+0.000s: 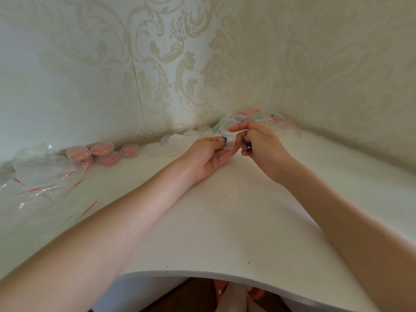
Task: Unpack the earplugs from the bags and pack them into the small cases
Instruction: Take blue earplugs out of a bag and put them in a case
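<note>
The left hand [209, 154] holds an open clear case [227, 134] above the table [225, 221], thumb curled onto a blue earplug [223, 140] lying in it. The right hand [258, 143] pinches the case's raised lid with forefinger and thumb, and its curled fingers hold a second blue plug [248, 144]. This looks like the packing step. The next move likely calls for seating the second plug beside the first, then pressing the lid down. Filled cases [99, 153] sit by the wall; emptied bags [42, 174] lie left.

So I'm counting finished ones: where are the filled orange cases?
In the head view, the filled orange cases sit at the table's far left against the wall, beside the empty bags.
</note>
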### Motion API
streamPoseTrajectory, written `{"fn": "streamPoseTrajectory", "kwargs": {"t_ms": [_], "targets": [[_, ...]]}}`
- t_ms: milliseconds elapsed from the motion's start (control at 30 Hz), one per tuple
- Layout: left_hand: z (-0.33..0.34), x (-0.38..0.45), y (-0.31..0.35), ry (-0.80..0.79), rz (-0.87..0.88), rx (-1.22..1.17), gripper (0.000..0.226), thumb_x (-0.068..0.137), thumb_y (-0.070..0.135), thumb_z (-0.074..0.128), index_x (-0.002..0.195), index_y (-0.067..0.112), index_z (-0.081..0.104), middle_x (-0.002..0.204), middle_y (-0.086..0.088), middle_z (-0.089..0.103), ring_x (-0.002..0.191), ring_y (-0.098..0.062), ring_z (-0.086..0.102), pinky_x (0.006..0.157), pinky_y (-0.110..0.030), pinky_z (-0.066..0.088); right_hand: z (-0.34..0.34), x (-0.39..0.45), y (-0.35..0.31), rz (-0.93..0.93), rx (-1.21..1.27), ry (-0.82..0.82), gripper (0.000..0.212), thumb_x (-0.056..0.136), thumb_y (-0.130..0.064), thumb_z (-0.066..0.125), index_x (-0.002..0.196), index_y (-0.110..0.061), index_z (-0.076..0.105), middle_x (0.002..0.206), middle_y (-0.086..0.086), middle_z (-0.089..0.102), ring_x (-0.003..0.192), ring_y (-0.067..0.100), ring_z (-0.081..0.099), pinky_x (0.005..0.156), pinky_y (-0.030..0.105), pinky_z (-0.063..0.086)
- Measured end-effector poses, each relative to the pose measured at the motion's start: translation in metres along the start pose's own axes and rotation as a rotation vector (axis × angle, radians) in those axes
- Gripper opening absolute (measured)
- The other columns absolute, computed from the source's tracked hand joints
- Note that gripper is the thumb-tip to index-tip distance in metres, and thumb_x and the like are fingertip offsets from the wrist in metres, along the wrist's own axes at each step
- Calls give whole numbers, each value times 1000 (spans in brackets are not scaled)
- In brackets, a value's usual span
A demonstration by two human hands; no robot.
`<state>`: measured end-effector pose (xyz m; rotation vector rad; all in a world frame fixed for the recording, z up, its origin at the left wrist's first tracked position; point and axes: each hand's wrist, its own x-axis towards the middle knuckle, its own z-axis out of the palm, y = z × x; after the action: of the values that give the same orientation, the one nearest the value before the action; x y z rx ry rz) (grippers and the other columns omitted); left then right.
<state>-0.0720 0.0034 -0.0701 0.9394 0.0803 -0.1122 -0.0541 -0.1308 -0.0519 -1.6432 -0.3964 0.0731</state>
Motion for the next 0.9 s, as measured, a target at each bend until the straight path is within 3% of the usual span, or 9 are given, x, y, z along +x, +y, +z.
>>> {"fn": "streamPoseTrajectory", "kwargs": {"t_ms": [100, 167, 233, 300, 433, 533, 633, 733, 900], "targets": [[2, -1, 0, 1, 1, 15, 21, 99, -4, 32, 104, -4, 52, 94, -20, 64, 72, -19, 69, 69, -25, 59, 2, -1, 5, -71, 70, -17, 20, 94, 7, 43, 106, -8, 51, 83, 1, 65, 63, 4, 64, 71, 20, 53], [3, -2, 0, 11, 4, -2, 20, 99, -5, 32, 102, -3, 52, 94, -21, 63, 75, -21, 69, 70, -26, 59, 0, 0, 7, -127, 21, 19, 12, 94, -1, 52, 101, -10, 49, 89, -3, 70, 76, 2, 67, 79, 16, 51], [4, -4, 1, 19, -2, -21, 18, 98, -6, 34, 102, -3, 51, 106, -28, 61, 83, -26, 68, 72, -29, 59, -2, -1, 5, -182, -34, 52, 10, 91, -4, 59, 91, -12, 52, 90, -3, 72, 84, -2, 66, 75, 9, 47], [4, -5, 2, 7, -10, -37, 22, 97, -6, 35, 114, -4, 49, 116, -30, 58, 85, -28, 68, 74, -30, 59, -4, -1, 1, -213, -49, 72, 13, 87, -3, 65, 83, -12, 56, 85, -1, 72, 76, -4, 66, 68, 6, 44], [5, -6, 2, -24, -19, 9, 22, 97, -5, 37, 109, -8, 55, 99, -18, 67, 78, -21, 71, 75, -27, 58, -3, -3, 1, -282, -194, 126, 11, 77, 1, 72, 79, -8, 65, 86, 5, 70, 69, -1, 63, 68, 11, 48], [6, -7, 1, -49, -12, 56, 24, 97, -3, 40, 113, -8, 57, 104, -15, 65, 87, -18, 67, 80, -26, 57, 0, -4, 5, -395, -455, 101, 12, 73, -3, 75, 78, -14, 71, 81, -7, 59, 72, 2, 54, 72, 13, 44], [6, -9, 2, -60, -10, 76, 20, 97, -1, 40, 104, -4, 59, 89, -10, 65, 76, -14, 68, 78, -26, 57, 0, -2, 6, -424, -577, 120, 12, 76, -6, 73, 82, -17, 75, 81, -9, 48, 75, 0, 44, 68, 10, 35], [6, -9, 2, -54, 1, 75, 22, 98, -1, 39, 103, -4, 60, 89, -11, 66, 75, -14, 69, 77, -25, 58, -2, -2, 6, -460, -602, 112, 15, 77, -4, 71, 84, -16, 75, 78, -8, 51, 73, 1, 47, 68, 14, 36], [8, -11, 2, -32, -6, 53, 17, 97, 1, 42, 98, -2, 59, 88, -13, 67, 74, -17, 70, 75, -27, 58, -1, -4, 3, -515, -635, 156, 24, 82, 0, 64, 101, -13, 72, 86, -6, 56, 80, 9, 52, 74, 10, 40]]}}
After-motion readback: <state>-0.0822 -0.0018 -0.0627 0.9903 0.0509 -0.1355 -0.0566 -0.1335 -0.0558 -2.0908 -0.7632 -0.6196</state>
